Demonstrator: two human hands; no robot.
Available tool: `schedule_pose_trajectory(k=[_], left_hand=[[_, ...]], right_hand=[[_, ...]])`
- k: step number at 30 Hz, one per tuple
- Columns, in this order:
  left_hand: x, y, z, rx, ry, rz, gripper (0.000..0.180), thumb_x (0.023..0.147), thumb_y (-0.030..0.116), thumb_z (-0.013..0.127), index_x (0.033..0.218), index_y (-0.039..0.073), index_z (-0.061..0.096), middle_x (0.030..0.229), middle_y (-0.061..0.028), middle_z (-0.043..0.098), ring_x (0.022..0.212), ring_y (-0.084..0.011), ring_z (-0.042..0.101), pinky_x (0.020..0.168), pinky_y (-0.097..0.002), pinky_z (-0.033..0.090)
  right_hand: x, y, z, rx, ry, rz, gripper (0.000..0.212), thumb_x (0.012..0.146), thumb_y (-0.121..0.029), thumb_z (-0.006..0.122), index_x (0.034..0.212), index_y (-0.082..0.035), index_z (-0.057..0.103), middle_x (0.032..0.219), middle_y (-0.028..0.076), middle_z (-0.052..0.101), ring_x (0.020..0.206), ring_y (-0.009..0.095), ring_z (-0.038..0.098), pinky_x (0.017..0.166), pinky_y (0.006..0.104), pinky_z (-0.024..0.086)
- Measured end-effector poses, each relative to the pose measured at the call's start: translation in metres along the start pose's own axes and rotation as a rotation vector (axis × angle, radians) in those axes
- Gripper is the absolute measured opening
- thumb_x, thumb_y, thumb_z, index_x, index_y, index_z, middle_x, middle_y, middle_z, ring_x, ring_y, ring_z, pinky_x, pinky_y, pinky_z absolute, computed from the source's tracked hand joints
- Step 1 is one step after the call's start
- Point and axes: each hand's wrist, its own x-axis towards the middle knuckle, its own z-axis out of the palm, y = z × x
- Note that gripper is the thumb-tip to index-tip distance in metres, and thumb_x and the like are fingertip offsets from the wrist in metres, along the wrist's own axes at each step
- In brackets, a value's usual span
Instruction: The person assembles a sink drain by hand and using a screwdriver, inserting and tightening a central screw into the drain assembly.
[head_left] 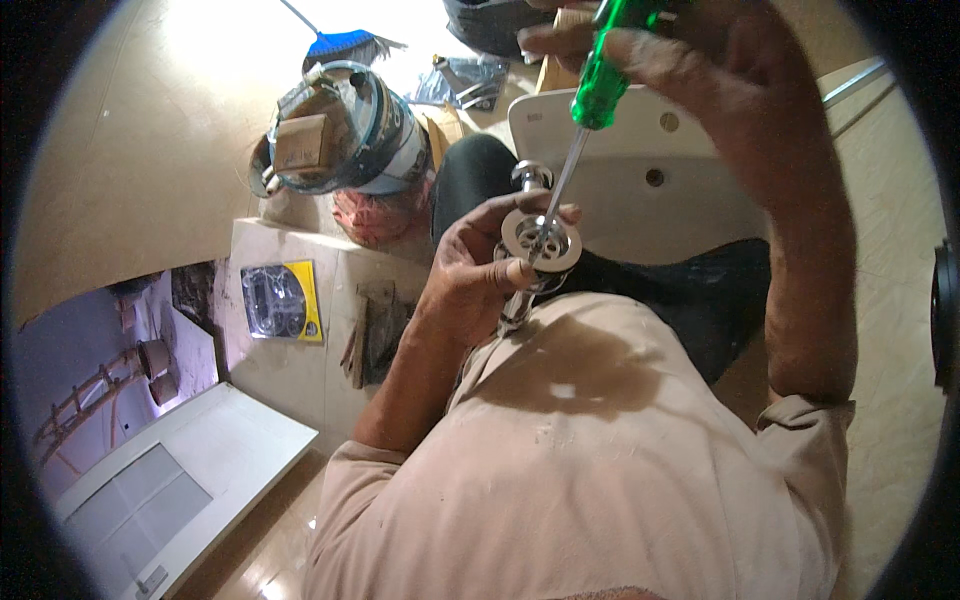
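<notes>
My left hand (470,265) is closed round a chrome sink drain (565,258), thumb and fingers at its round flange. The drain sits just above my lap, its grated face turned up, and its chrome body runs down toward my shirt. A green-handled screwdriver (598,95) is gripped in my right hand (705,85), raised at the top of the view. Its shaft slants down to the left, with the tip in the middle of the drain's grate. Another chrome fitting (532,175) with a rounded top shows just beyond the left fingers.
A white washbasin (600,145) lies beyond my knees. To the left stand a bucket (400,150) carrying a cardboard box (303,142), and a reddish bag (375,215). A yellow-edged blister pack (280,300) lies on a ledge above a white door (245,425). A blue broom (340,45) lies further off.
</notes>
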Motion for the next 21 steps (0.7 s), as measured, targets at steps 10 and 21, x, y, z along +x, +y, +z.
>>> schedule_pose_trajectory(k=[10,21], left_hand=[[0.002,0.003,0.001,-0.056,-0.035,-0.007,0.075,0.072,0.002,0.091,0.139,-0.001,0.057,0.134,-0.0244,0.065,0.121,-0.0294,0.067,0.104,-0.0408,0.056],[0.002,0.0,0.0,-0.068,-0.043,-0.019,0.072,0.076,0.003,0.089,0.14,-0.001,0.057,0.136,-0.0262,0.064,0.121,-0.0288,0.067,0.106,-0.0413,0.055]], right_hand=[[0.013,-0.014,-0.003,-0.16,0.025,-0.022,0.04,0.094,0.009,0.064,0.132,0.0,0.057,0.131,0.018,0.063,0.122,0.03,0.065,0.108,0.0403,0.058],[0.001,-0.016,0.009,-0.376,0.096,0.05,0.039,0.095,-0.003,0.072,0.13,0.002,0.056,0.121,0.015,0.067,0.113,0.024,0.068,0.101,0.0396,0.059]])
